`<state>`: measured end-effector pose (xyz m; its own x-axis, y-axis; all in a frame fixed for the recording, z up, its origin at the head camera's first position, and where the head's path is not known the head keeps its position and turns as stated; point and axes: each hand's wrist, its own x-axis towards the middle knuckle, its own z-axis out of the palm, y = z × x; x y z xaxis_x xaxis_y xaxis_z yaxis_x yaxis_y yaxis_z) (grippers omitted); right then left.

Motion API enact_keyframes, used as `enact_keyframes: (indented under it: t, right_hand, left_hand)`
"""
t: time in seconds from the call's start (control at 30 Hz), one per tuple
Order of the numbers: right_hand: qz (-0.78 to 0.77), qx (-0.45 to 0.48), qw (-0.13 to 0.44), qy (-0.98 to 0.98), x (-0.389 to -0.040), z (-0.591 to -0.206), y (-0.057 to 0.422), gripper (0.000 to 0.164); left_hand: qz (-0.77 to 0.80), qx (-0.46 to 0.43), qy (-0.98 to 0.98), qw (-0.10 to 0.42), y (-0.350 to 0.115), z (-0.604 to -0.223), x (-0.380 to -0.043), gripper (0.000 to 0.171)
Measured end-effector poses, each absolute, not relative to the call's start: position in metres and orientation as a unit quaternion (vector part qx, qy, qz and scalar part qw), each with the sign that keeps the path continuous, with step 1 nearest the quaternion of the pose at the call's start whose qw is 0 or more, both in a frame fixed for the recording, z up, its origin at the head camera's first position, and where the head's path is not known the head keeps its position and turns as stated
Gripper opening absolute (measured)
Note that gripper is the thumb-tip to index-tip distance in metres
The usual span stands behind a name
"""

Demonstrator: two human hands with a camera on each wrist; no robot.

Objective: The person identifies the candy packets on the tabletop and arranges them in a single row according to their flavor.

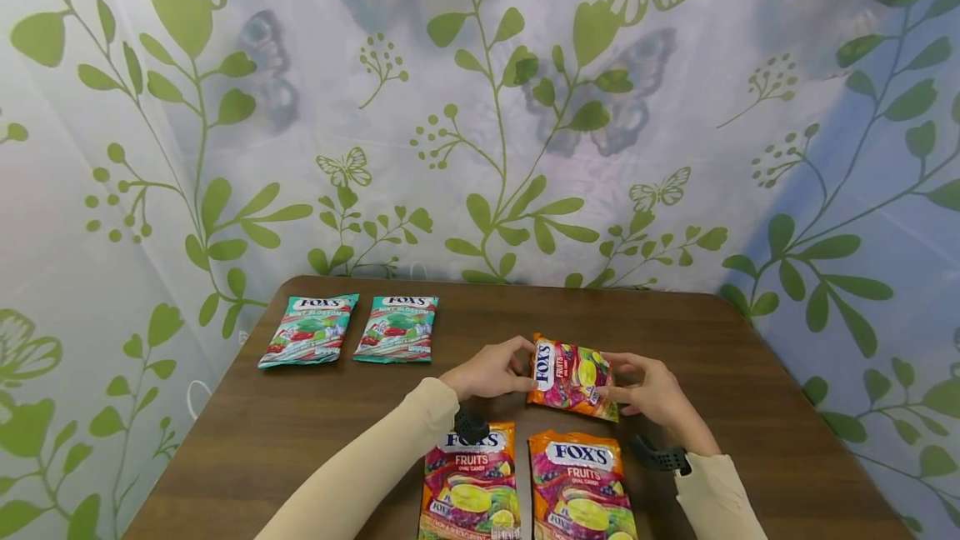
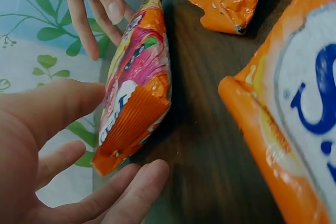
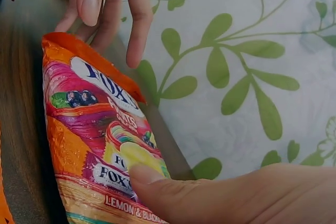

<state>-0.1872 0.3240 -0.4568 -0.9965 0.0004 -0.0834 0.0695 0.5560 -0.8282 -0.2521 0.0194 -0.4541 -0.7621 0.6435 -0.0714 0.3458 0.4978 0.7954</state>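
Note:
An orange and purple bag of Fox's Fruits candy [image 1: 573, 377] is between the two hands, turned sideways above the wooden table. My right hand [image 1: 651, 390] holds its right end; in the right wrist view the thumb [image 3: 152, 179] lies on the printed front, the other fingers hidden. At the other end is my left hand [image 1: 491, 369], fingers spread. The left wrist view shows its thumb [image 2: 79, 95] by the front of the bag and its lower fingers [image 2: 142, 187] beside the crimped orange end. Two more Fox's Fruits bags, left [image 1: 468, 482] and right [image 1: 581, 486], lie nearer.
Two teal Fox's Mint Blossom bags, one left [image 1: 309, 332] and one right [image 1: 397, 330], lie side by side at the back left of the brown table [image 1: 300, 415]. A leaf-patterned curtain [image 1: 480, 107] hangs behind the table's far edge.

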Motion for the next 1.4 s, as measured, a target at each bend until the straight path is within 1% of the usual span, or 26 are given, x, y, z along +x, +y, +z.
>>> enact_keyframes:
  t: [0.17,0.6,1.4]
  right_hand:
    - [-0.484,0.027,0.043,0.874,-0.188,-0.462,0.327,0.067]
    - [-0.495,0.025,0.063,0.866,-0.19,-0.465,0.328,0.066]
    - [-0.486,0.035,0.063,0.871,-0.193,-0.466,0.328,0.067]
  left_hand:
    - [0.413,0.291,0.841,0.193,0.026,-0.457,-0.252,0.059]
    - [0.426,0.269,0.845,0.178,0.042,-0.462,-0.259,0.05]
    - [0.488,0.215,0.829,0.17,0.052,-0.47,-0.257,0.043]
